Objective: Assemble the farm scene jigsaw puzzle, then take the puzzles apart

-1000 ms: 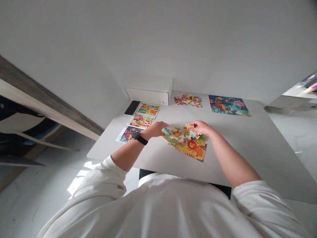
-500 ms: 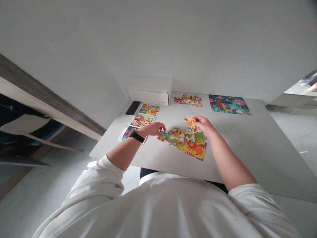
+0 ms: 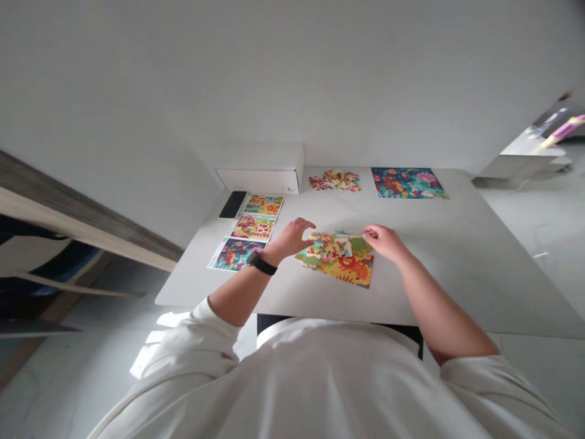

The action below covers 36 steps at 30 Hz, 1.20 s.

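Note:
In the middle of the table lies a partly joined jigsaw puzzle (image 3: 350, 273) with a yellow ground and orange lions along its near edge. Loose puzzle pieces (image 3: 336, 247) are heaped over its far part, some with their pale backs up. My left hand (image 3: 292, 238), a black watch on its wrist, hovers at the heap's left side, thumb and forefinger apart with nothing visible between them. At the heap's right edge, beside a green part, my right hand (image 3: 385, 241) has its fingers pinched together. Whatever is between those fingertips is too small to make out.
Three printed picture cards (image 3: 253, 227) lie in a column at left, beside a black phone (image 3: 233, 204). A white box (image 3: 260, 172) stands at the back near the wall. Another heap of pieces (image 3: 336, 180) and a finished dark-blue puzzle (image 3: 409, 183) lie along the far edge.
My right hand has lowered to the heap's right edge, and the orange pieces it held up no longer show in it. My left hand's fingers have spread. The view has shifted slightly.

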Motion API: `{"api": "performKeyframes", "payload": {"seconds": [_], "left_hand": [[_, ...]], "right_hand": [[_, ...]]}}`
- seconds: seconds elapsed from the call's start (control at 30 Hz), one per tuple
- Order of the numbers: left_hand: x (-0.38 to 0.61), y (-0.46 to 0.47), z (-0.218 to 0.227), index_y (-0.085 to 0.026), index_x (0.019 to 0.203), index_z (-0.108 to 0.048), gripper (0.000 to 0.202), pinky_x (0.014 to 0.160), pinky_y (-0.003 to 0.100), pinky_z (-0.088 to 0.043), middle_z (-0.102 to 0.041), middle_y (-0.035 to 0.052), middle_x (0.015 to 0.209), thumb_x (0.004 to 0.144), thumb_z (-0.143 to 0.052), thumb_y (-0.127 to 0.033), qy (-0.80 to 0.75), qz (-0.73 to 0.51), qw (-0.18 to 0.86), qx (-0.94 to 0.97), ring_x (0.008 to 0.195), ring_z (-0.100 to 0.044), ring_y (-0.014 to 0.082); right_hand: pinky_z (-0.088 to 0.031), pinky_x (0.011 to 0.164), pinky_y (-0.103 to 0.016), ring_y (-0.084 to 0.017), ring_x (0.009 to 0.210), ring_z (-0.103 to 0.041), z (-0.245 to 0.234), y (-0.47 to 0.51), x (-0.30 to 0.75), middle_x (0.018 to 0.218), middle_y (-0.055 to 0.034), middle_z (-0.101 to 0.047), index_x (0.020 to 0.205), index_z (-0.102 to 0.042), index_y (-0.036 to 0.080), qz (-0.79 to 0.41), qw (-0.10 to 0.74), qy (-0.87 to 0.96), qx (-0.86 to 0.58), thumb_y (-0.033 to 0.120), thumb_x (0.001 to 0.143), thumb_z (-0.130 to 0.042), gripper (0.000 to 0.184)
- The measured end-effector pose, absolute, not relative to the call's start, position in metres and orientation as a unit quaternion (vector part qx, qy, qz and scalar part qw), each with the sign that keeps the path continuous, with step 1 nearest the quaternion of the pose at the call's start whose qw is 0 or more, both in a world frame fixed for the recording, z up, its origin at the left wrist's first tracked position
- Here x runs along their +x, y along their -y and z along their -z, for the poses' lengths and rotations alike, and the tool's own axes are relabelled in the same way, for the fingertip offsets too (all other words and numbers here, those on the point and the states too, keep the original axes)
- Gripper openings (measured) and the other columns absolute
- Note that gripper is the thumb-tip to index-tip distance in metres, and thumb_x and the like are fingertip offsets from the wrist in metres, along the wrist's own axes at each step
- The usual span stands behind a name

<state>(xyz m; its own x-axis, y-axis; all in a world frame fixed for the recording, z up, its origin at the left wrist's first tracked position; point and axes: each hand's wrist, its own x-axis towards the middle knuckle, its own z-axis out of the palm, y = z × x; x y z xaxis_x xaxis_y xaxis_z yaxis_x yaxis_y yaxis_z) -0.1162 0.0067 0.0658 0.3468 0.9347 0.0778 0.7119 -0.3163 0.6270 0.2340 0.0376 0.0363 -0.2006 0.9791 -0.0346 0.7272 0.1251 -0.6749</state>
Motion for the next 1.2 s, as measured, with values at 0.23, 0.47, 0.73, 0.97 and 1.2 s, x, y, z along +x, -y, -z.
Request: {"api": "performKeyframes", "payload": {"seconds": [0.23,0.47,0.73,0.97,1.2], "left_hand": [[-0.038,0.038,-0.037,-0.023,0.132,-0.073,0.042,0.112,0.049,-0.049,-0.068,0.0144,0.139,0.097,-0.078,-0.044,-0.328,-0.118,0.105,0.931,0.130,-0.061,0.0341],[-0.007,0.044,-0.021,-0.020,0.112,-0.077,0.024,0.097,0.044,-0.051,-0.078,0.0098,0.105,0.106,-0.063,-0.038,-0.254,-0.095,0.016,0.962,0.102,-0.069,0.0264],[-0.014,0.043,-0.025,-0.021,0.110,-0.078,0.031,0.078,0.031,-0.056,-0.080,0.0075,0.098,0.112,-0.048,-0.028,-0.276,-0.193,0.008,0.942,0.085,-0.073,0.0181],[-0.004,0.048,-0.031,-0.022,0.117,-0.078,0.025,0.086,0.032,-0.063,-0.083,0.0070,0.106,0.112,-0.055,-0.028,-0.313,-0.290,0.033,0.904,0.094,-0.078,0.0185],[0.010,0.055,-0.028,-0.021,0.127,-0.076,0.025,0.095,0.038,-0.066,-0.082,0.0103,0.122,0.112,-0.057,-0.026,-0.267,-0.316,0.071,0.908,0.109,-0.079,0.0217]], "right_hand": [[-0.067,0.091,-0.037,-0.022,0.101,-0.079,-0.029,0.036,0.283,0.121,-0.0106,-0.079,0.120,-0.070,0.025,-0.610,0.318,0.415,-0.596,0.028,0.095,-0.075,0.026],[-0.067,0.097,-0.048,-0.024,0.104,-0.081,-0.049,0.057,0.277,0.120,-0.0108,-0.081,0.123,-0.065,0.024,-0.749,0.334,0.221,-0.527,0.026,0.102,-0.066,0.021],[-0.062,0.062,-0.026,-0.015,0.065,-0.074,-0.048,0.035,0.259,0.081,-0.0036,-0.078,0.111,-0.067,0.020,-0.760,0.341,0.124,-0.539,0.018,0.108,-0.055,0.012],[-0.061,0.058,-0.026,-0.015,0.057,-0.070,-0.049,0.032,0.236,0.075,-0.0032,-0.076,0.106,-0.069,0.019,-0.733,0.324,0.224,-0.554,0.017,0.101,-0.065,0.006],[-0.061,0.061,-0.028,-0.021,0.080,-0.077,-0.070,0.044,0.250,0.096,-0.0039,-0.081,0.109,-0.070,0.025,-0.647,0.362,0.360,-0.567,0.019,0.083,-0.076,0.028]]}}
